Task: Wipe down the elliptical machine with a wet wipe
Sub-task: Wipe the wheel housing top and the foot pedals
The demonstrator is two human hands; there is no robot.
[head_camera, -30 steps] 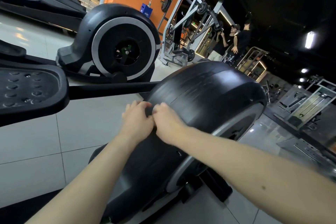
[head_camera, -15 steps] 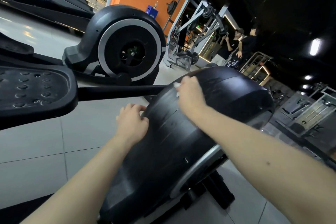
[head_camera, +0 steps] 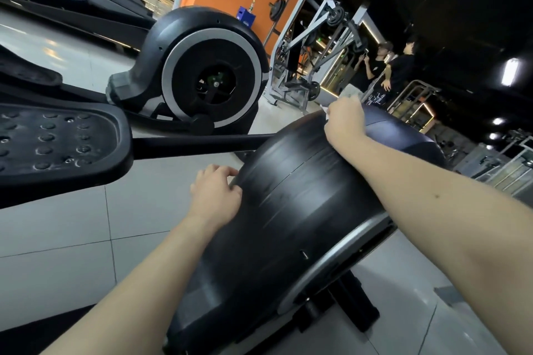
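The elliptical's black rounded flywheel housing (head_camera: 302, 204) fills the middle of the head view, with a silver ring on its right side. My right hand (head_camera: 344, 121) lies on the top far part of the housing and holds a white wet wipe (head_camera: 327, 111) under its fingers; only a small white edge shows. My left hand (head_camera: 215, 193) rests on the housing's near left edge, fingers curled over the rim. The black studded pedal (head_camera: 57, 141) and its bar (head_camera: 196, 143) reach in from the left.
A second elliptical's flywheel housing (head_camera: 207, 72) stands behind on the pale tiled floor (head_camera: 57, 239). A grey weight machine (head_camera: 311, 46) and an orange wall are at the back. Two people (head_camera: 386, 72) stand at the far right.
My right hand has slid with the wipe from beside the left hand up and away along the top of the housing. The left hand has stayed on the near edge.
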